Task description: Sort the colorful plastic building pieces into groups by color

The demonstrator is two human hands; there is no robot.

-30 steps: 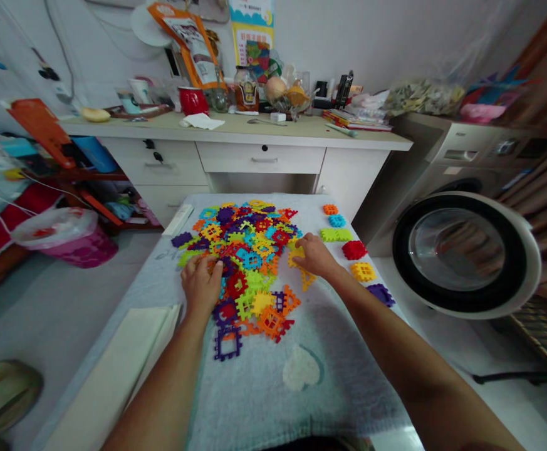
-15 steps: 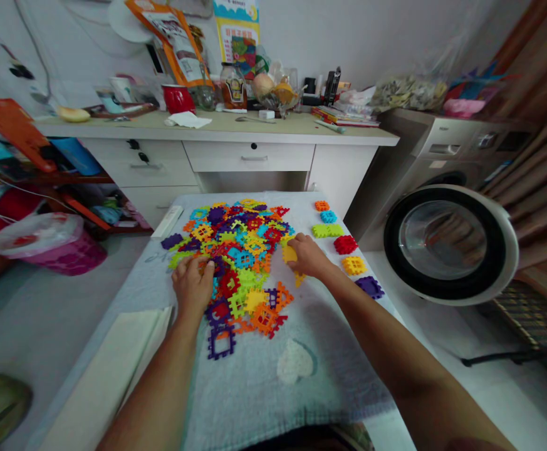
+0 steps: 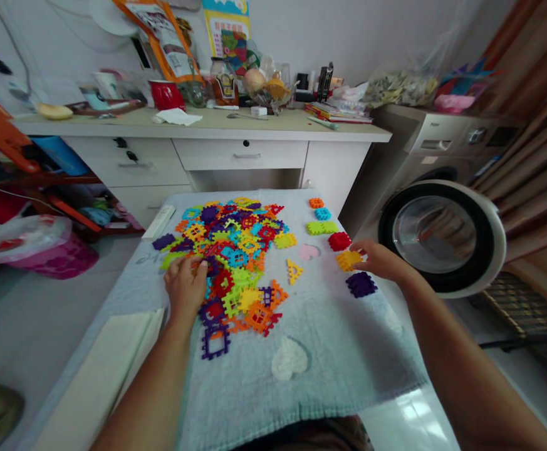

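Note:
My right hand [image 3: 374,259] pinches a yellow building tile [image 3: 348,260] at the yellow spot in the right-hand column. Just nearer lies a purple stack [image 3: 361,284], and beyond it are a red stack [image 3: 339,240], a lime-green pair [image 3: 321,227], a blue piece [image 3: 322,213] and an orange piece [image 3: 316,203]. My left hand [image 3: 186,285] rests on the left side of a mixed heap of notched plastic tiles [image 3: 238,258], thumb apart from the fingers. Between heap and column lies a yellow triangle tile [image 3: 294,271].
A cloth with heart prints [image 3: 329,357] covers the table. White boards [image 3: 113,351] lie along its left side. Behind stands a cluttered counter [image 3: 254,128]; to the right, a washing machine with its round door [image 3: 442,238] swung out. A pink bin [image 3: 57,250] is on the left.
My right hand has moved right from beside the heap to the column, carrying a yellow tile. The yellow triangle is now uncovered. My left hand stays on the heap; the view has shifted slightly.

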